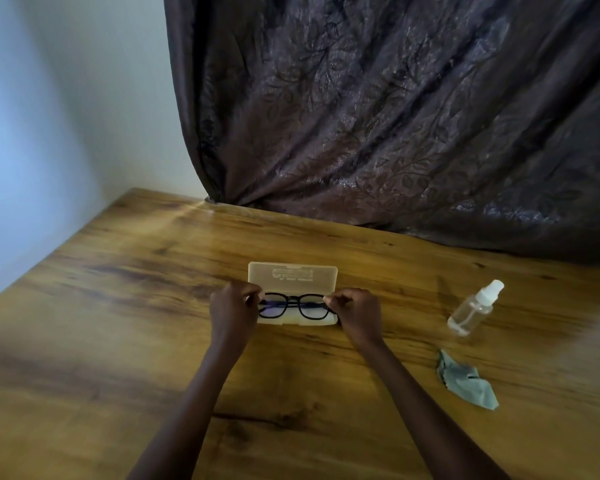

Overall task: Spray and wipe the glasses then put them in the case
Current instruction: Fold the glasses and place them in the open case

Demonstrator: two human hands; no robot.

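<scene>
Head view: glasses [293, 306] are pinched at both ends by fingers [253, 293] of left hand [234, 308] and right hand [355, 311], in the open case [291, 279]. Placing-in step is judged likely; release and lid closing are called for next. Bottle [471, 311] and cloth [468, 382] lie toward the table's [118, 306] right edge.

glasses [312, 308] ends: hidden | case [291, 277] lid txt: unreadable | table [118, 306] R side: blurred
</scene>
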